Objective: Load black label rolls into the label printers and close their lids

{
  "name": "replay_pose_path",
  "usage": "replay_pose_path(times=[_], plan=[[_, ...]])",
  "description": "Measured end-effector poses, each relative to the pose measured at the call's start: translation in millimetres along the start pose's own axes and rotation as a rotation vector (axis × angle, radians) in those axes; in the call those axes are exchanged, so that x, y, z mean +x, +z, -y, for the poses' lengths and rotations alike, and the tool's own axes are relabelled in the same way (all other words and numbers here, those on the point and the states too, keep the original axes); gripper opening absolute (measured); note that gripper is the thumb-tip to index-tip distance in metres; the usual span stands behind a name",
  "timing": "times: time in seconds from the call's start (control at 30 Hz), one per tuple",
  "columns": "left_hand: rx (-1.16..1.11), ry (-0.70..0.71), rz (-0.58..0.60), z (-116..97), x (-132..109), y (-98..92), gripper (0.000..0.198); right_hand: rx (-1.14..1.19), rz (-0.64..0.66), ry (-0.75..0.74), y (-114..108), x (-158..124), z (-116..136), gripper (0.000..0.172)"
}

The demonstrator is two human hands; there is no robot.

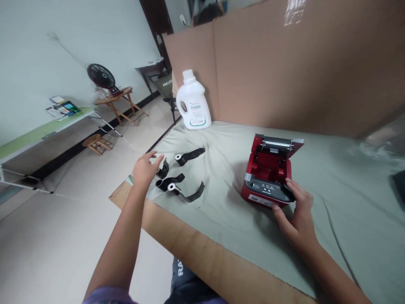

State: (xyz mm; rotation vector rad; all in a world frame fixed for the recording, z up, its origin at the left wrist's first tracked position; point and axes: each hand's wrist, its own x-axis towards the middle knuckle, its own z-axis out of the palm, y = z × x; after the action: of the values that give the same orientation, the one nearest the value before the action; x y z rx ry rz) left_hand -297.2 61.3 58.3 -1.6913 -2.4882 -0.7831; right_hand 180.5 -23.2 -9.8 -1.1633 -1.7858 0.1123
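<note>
A small red receipt printer stands on the cloth at the right, its lid raised and its paper bay showing no roll. My right hand grips the printer's front right corner, thumb at the front and fingers on top. Over at the left edge of the cloth, my left hand hovers with fingers apart beside a black paper roll; whether it touches the roll cannot be made out. Close by lie another black roll with a white core, a curled black strip and a roll with a trailing tail.
A white detergent bottle stands at the back of the cloth-covered table, before a tall cardboard panel. Clear plastic lies far right. Beyond the left edge are a fan on a wooden stool and a green bench.
</note>
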Motion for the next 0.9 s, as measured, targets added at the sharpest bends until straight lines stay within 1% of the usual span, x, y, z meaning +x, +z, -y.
replay_pose_path(times=[0.03, 0.1, 0.13, 0.2, 0.3, 0.4, 0.47, 0.53, 0.6, 0.67, 0.73, 0.8, 0.83, 0.9], plan=[[-0.074, -0.065, 0.010, 15.8, -6.2, -4.7, 0.053, -0.002, 0.001, 0.001, 0.0, -0.3, 0.0, 0.071], [-0.226, -0.140, 0.087, 43.0, -18.9, -8.8, 0.049, -0.006, 0.000, 0.000, 0.4, -0.7, -0.3, 0.071], [-0.286, -0.151, 0.130, 52.7, -24.7, -8.3, 0.049, -0.006, -0.003, 0.000, 0.8, -0.8, -0.5, 0.072], [-0.347, -0.157, 0.189, 63.0, -33.2, -3.1, 0.052, -0.003, -0.011, 0.001, 1.8, -0.8, -1.1, 0.072], [-0.362, -0.168, 0.211, 61.9, -36.6, 9.0, 0.060, -0.006, -0.016, 0.005, 2.5, -0.7, -1.6, 0.071], [-0.417, -0.167, 0.208, 55.3, -32.1, 17.1, 0.059, -0.016, -0.014, 0.008, 1.8, -1.0, -0.4, 0.071], [-0.463, -0.143, 0.167, 50.0, -27.5, 16.1, 0.052, -0.018, -0.018, 0.007, 0.6, -0.8, 2.3, 0.073], [-0.515, -0.106, 0.126, 40.6, -23.2, 8.8, 0.044, -0.031, -0.029, 0.015, -2.1, 1.3, 7.3, 0.075], [-0.581, -0.060, 0.121, 22.7, -20.6, -3.9, 0.043, -0.050, -0.065, 0.010, -7.5, 7.3, 15.6, 0.075], [-0.651, 0.009, 0.162, -5.8, -21.9, -18.9, 0.048, -0.055, -0.087, -0.017, -16.9, 19.0, 28.1, 0.070], [-0.713, 0.127, 0.226, -44.0, -28.5, -32.1, 0.051, -0.026, -0.060, -0.042, -29.6, 36.9, 45.2, 0.056], [-0.759, 0.263, 0.286, -88.2, -41.2, -40.0, 0.047, 0.031, 0.025, -0.040, -43.1, 59.3, 65.0, 0.035], [-0.777, 0.318, 0.307, -111.0, -49.5, -41.3, 0.044, 0.063, 0.071, -0.037, -49.1, 71.2, 74.7, 0.027], [-0.847, 0.406, 0.383, -154.6, -68.8, -38.8, 0.042, 0.113, 0.176, -0.024, -57.7, 94.0, 91.1, 0.018]])
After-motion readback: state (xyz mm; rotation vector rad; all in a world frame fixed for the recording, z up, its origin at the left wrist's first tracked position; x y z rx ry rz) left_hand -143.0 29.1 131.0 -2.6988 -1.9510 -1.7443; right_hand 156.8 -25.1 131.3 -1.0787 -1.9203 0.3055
